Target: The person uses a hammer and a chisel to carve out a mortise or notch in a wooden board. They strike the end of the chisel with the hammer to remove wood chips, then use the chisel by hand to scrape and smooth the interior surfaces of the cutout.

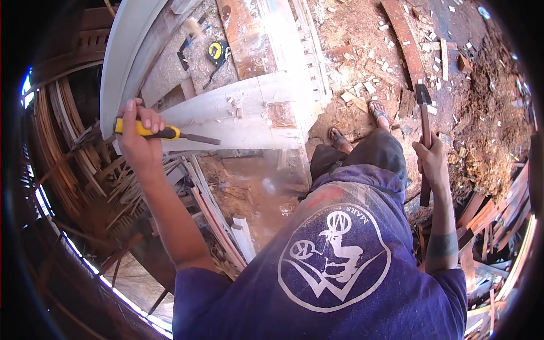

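My left hand is closed around the yellow and black handle of a chisel, whose metal blade points right. The chisel is over the near edge of a pale wooden board; whether it touches the wood I cannot tell. A square recess shows brown wood in the board's right part, and a few chips lie left of it. Out to the right, away from the board, my right hand grips the wooden handle of a hammer, its dark head up at the far end.
A yellow and black tape measure lies on the work surface beyond the board. Wood chips and a long plank litter the ground at right. Stacked timber strips stand at left, and scrap wood lies below the board.
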A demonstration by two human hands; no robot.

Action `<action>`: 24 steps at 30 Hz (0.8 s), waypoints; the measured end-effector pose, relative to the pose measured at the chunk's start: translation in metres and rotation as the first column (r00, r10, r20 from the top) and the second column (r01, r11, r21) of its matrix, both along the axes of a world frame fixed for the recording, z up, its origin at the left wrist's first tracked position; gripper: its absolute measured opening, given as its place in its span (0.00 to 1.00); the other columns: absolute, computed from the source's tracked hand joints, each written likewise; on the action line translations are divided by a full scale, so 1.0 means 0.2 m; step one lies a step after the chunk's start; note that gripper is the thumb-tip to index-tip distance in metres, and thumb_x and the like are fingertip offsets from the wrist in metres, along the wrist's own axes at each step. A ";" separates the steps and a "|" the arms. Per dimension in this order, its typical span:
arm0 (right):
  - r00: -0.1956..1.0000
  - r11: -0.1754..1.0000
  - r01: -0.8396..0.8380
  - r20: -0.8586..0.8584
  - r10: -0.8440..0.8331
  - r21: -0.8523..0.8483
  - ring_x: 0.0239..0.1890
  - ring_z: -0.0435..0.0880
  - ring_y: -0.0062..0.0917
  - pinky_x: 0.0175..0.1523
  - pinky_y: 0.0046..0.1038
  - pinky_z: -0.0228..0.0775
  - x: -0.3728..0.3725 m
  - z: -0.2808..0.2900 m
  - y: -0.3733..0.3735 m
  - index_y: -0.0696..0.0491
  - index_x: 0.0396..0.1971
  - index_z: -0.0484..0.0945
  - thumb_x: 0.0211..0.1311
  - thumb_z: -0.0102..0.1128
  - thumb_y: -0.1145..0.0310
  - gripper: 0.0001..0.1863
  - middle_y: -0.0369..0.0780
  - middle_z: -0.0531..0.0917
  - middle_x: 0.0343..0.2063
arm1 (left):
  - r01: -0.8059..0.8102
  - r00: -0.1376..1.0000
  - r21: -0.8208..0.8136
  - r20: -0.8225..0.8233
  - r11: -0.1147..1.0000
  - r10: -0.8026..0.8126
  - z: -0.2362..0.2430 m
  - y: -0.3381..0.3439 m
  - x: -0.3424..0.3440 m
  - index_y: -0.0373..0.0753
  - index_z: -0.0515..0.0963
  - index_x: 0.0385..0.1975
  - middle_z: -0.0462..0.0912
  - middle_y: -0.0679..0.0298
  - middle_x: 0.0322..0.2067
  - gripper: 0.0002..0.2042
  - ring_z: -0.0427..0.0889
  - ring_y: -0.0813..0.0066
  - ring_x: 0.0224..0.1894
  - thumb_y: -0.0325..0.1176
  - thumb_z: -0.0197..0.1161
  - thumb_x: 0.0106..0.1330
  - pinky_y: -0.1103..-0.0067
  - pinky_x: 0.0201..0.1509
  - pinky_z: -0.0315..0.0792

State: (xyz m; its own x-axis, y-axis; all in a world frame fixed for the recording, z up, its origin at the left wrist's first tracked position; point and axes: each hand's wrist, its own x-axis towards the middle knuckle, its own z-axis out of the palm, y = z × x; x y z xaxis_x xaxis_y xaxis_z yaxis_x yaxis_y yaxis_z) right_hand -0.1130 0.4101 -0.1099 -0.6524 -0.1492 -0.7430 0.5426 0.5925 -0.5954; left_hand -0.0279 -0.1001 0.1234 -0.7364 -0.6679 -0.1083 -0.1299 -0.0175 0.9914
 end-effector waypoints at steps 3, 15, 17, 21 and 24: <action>1.000 0.999 -0.025 -0.003 0.025 -0.029 0.17 0.74 0.20 0.23 0.29 0.64 -0.02 0.04 -0.03 0.58 0.31 0.75 0.60 0.63 0.61 0.15 0.35 0.74 0.17 | 0.026 1.000 0.011 -0.003 1.000 -0.025 -0.06 0.16 -0.01 0.37 0.76 0.36 0.70 0.67 0.19 0.02 0.68 0.78 0.19 0.25 0.59 0.73 0.75 0.25 0.67; 0.975 0.977 -0.213 -0.053 0.214 0.034 0.18 0.74 0.22 0.24 0.30 0.66 -0.12 0.17 0.09 0.57 0.34 0.75 0.61 0.64 0.60 0.15 0.37 0.75 0.19 | -0.022 0.997 -0.284 0.062 0.958 0.042 -0.40 0.58 -0.20 0.35 0.71 0.29 0.73 0.66 0.18 0.10 0.74 0.79 0.19 0.27 0.64 0.71 0.79 0.23 0.71; 0.973 0.975 -0.219 -0.067 0.221 0.042 0.19 0.74 0.23 0.25 0.31 0.67 -0.16 0.20 0.10 0.58 0.34 0.75 0.61 0.64 0.59 0.16 0.38 0.75 0.19 | 0.000 0.997 -0.328 0.069 0.945 0.024 -0.42 0.57 -0.19 0.36 0.71 0.28 0.73 0.68 0.17 0.10 0.73 0.81 0.18 0.27 0.64 0.71 0.80 0.22 0.69; 0.953 0.960 -0.274 -0.117 0.279 0.060 0.22 0.77 0.29 0.31 0.36 0.70 -0.26 0.19 0.12 0.60 0.39 0.77 0.60 0.64 0.56 0.20 0.42 0.76 0.22 | 0.181 0.977 -0.043 0.118 0.982 -0.175 -0.54 0.58 -0.13 0.39 0.71 0.27 0.71 0.69 0.17 0.10 0.72 0.80 0.18 0.26 0.65 0.70 0.80 0.23 0.68; 0.912 0.929 -0.364 -0.180 0.369 0.062 0.26 0.78 0.32 0.35 0.40 0.71 -0.34 0.32 -0.01 0.60 0.42 0.78 0.61 0.63 0.55 0.21 0.46 0.77 0.23 | 0.226 0.967 0.031 0.115 0.974 -0.228 -0.59 0.54 -0.09 0.40 0.71 0.25 0.70 0.70 0.17 0.11 0.70 0.81 0.18 0.25 0.65 0.69 0.81 0.23 0.66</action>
